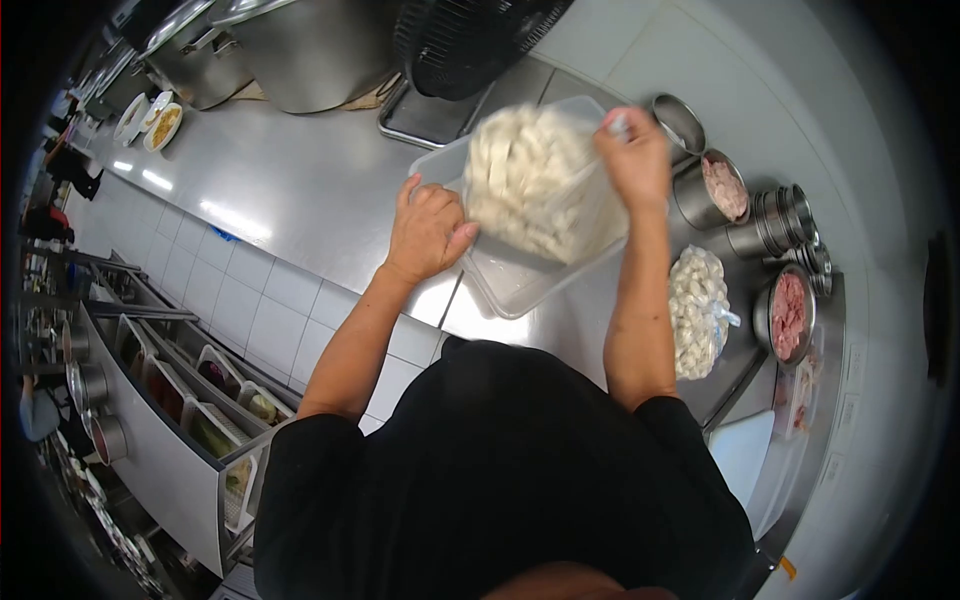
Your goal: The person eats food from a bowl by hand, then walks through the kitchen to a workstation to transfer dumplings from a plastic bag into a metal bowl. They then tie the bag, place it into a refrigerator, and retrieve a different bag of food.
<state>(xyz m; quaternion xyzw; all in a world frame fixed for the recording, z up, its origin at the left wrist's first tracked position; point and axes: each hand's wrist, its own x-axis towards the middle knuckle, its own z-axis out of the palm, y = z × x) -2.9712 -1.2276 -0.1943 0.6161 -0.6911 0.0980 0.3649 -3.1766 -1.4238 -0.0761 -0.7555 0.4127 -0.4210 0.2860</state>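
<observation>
A clear plastic bag of pale, whitish pieces (530,185), blurred by motion, is over a translucent plastic container (515,290) on the steel counter. My right hand (637,160) is closed in a fist around the gathered end of the bag, on its right side. At the container's left rim, my left hand (430,230) has its fingers bent over the edge and its thumb pointing toward the bag. The exact kind of the pale pieces cannot be made out. A second tied bag of similar pieces (697,310) lies beside my right forearm.
To the right stand a steel pot of pale meat (724,190), a bowl of pink minced meat (788,315) and stacked steel cups (770,222). A black fan (450,45) and large pots (300,60) stand at the back. Left below is a unit with food bins (210,430).
</observation>
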